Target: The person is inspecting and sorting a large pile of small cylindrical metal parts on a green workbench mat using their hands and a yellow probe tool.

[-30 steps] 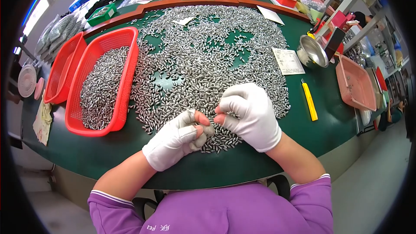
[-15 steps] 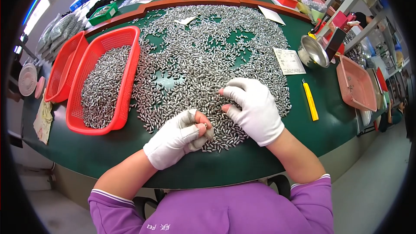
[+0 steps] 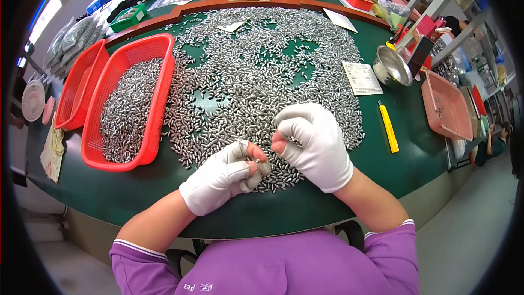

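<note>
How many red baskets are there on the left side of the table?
2: the filled basket, with metal pieces inside, and the outer basket just left of it. Others stacked underneath could be hidden.

Silver pieces (image 3: 262, 84); green tabletop (image 3: 256, 216); red basket (image 3: 161, 98); white gloves (image 3: 323, 150); purple shirt (image 3: 256, 267), white-striped cuffs (image 3: 141, 248).

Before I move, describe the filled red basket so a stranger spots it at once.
On the green table, find the spread metal pieces. Left of them comes the filled basket, then an outer basket; only the first is heaped with pieces.
</note>
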Demonstrator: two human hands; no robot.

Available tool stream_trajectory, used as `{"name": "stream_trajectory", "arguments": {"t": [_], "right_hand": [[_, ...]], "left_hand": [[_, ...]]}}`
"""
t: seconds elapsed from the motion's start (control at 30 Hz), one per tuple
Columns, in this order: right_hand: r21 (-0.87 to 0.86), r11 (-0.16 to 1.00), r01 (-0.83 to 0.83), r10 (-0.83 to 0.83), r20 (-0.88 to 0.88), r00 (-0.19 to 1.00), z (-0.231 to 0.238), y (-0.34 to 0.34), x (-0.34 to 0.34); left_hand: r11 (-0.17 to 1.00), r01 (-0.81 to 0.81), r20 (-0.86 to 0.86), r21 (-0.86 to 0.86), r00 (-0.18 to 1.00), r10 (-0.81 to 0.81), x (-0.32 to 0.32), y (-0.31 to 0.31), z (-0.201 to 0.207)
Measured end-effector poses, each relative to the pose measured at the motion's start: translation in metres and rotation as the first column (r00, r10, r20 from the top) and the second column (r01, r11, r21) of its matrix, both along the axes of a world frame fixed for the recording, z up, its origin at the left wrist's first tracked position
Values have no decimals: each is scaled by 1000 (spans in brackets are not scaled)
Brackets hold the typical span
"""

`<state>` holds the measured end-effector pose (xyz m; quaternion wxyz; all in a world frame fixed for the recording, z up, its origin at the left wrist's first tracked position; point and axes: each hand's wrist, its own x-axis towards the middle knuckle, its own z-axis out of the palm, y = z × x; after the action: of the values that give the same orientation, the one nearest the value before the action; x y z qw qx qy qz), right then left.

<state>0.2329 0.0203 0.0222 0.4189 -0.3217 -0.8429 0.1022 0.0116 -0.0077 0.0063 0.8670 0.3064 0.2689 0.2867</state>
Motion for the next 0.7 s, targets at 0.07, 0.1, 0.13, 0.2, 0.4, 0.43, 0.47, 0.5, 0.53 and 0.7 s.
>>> {"name": "stream_trajectory", "arguments": {"t": [0.07,0.1,0.13,0.2,0.4,0.43,0.47,0.5,0.53,0.7], "right_hand": [[33,997,-74,74,1,997,7,-4,-6],[50,993,-109,106,45,993,8,-4,-7],[48,993,-107,104,45,994,7,-4,-8],[10,980,-197,197,0,980,6,-4,-10],[-99,982,-159,156,-40,987,-3,-2,-5],[-62,998,4,-3,22,1000,-2,-4,-5],[-51,994,95,-91,82,992,-2,-3,-4],[-33,982,185,-179,140,974,-3,-1,-3],[-67,977,204,-187,201,962,-8,1,1],[-46,980,193,-176,253,951,-16,7,4]], "left_hand": [[1000,19,11,-11,1000,-19,1,-1,2],[1000,-2,0,-24,1000,2,3,-1,3],[999,-23,-11,-38,1000,23,3,-1,4],[999,-29,-33,-36,999,27,3,-2,4],[999,-28,-68,-35,997,26,1,-1,1],[999,-14,-38,-32,999,13,0,0,0],[999,-14,-38,-33,999,13,1,0,1],[998,-58,-59,-30,997,56,4,-1,2],[995,-101,-80,-26,992,99,5,-2,3],[995,-97,-46,-34,994,95,5,-1,0]]}}
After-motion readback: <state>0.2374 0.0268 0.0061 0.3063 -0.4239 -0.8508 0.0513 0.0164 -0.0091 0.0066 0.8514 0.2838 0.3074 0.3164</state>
